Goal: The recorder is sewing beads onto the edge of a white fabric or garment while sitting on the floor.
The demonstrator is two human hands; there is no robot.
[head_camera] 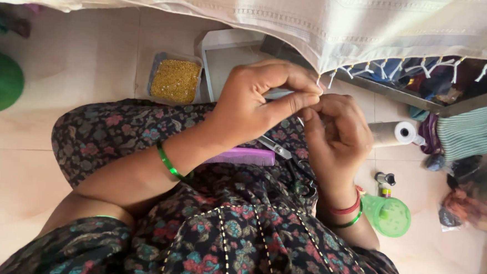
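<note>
At the centre of the frame our left hand (256,101) pinches shut on a tassel (320,80) at the fringe of the cream cloth (371,27) hanging across the top. Our right hand (338,133) is curled closed just beside it; whether it grips a thread, we cannot tell. Scissors (287,156) and a purple comb (242,156) lie on our lap. We judge a hard tug could snap the tassel or pucker the hem, and a shifting knee could slide the scissors off
</note>
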